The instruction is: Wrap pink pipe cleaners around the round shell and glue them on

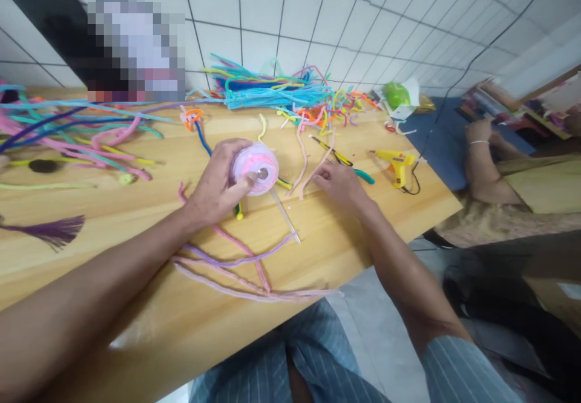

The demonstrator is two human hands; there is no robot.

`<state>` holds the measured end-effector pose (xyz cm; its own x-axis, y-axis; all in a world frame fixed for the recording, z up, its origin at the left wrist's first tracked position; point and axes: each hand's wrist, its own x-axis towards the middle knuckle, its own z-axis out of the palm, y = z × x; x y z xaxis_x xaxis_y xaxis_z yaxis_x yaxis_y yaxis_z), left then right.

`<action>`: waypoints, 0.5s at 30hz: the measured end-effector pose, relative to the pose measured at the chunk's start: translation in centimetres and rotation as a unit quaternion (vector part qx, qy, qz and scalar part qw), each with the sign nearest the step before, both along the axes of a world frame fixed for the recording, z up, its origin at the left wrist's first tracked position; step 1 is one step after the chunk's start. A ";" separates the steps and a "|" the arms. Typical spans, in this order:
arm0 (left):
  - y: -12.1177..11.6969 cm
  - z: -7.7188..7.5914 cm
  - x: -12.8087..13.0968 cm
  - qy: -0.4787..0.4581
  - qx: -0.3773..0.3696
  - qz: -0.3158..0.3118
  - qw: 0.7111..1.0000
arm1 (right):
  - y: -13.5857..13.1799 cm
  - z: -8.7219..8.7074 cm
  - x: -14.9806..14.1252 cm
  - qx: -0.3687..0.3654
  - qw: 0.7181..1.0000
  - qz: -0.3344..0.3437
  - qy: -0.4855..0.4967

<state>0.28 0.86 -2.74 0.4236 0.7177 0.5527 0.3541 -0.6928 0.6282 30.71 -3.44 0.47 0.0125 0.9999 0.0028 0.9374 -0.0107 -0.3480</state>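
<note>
My left hand (222,179) is wrapped around a round lilac-and-pink coil (265,156), its thumb resting near the centre; whether it is wound pipe cleaner I cannot tell for sure. Fingers of my right hand (340,184) are pinched together at a light pink pipe cleaner (316,164) on the table. Another pink pipe cleaner (303,158) lies just left of it. A clear glue stick (285,216) sits below the coil. Nearer my body, several pink and purple pipe cleaners (236,261) cross each other. Green-handled pliers (364,176) lie beyond my right hand, partly hidden.
A yellow glue gun (396,166) with a cord stands to the right. Pipe cleaner bundles lie at the back (276,93) and left (59,134). A purple tassel (59,230) is at the left. Another person's arm (483,161) shows at the far right.
</note>
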 end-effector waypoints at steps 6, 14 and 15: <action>-0.1 -0.1 0.2 -0.012 0.010 0.004 1.000 | 0.6 0.2 -1.5 0.036 0.997 0.060 0.022; 0.3 -0.7 0.2 -0.029 0.021 -0.002 0.999 | 0.2 1.1 -2.6 0.059 0.995 0.082 0.016; 0.4 -0.7 0.3 -0.033 0.022 -0.003 0.999 | 0.4 1.4 -1.7 0.071 0.996 0.062 0.004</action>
